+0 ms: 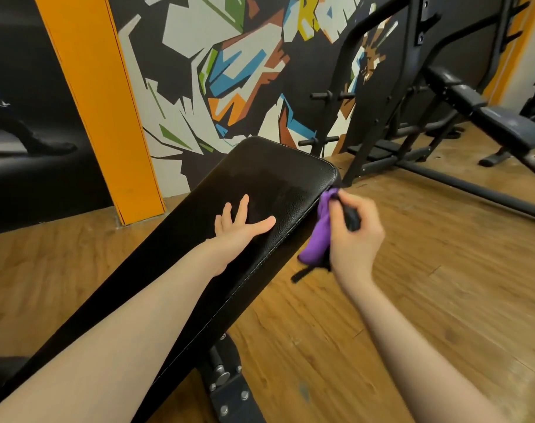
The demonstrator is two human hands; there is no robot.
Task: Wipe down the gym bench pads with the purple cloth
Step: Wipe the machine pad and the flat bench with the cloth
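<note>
Setting: gym floor of wood planks (413, 300), painted mural wall (229, 71) behind, orange pillar (101, 102) to the left, a second bench and rack (489, 123) well apart to the right.

Work surface: long black bench pad (275, 178), inclined, its upper end toward the wall. Metal frame and bolts (226, 380) show beneath the lower end.

Left hand (238, 227): lies flat on the pad top, fingers straight and spread, holding nothing. It appears to steady the pad.

Right hand (351, 233): fingers curled around the purple cloth (316, 236), which is bunched and pressed against the pad's right side edge, near the upper corner. A dark object (351, 215) also sits in this hand; what it is cannot be told.

Step in hand, judged: wiping the side edge of the pad.

Notes for doing it well:
- Keep the cloth pressed into the seam line, running along the edge, not across it.
- A flatter cloth would likely cover more than the bunched wad.
- Keep the left hand as a brace, then shift it so the patch beneath also gets wiped.
- The faint haze on the pad top suggests that face may need another pass.
</note>
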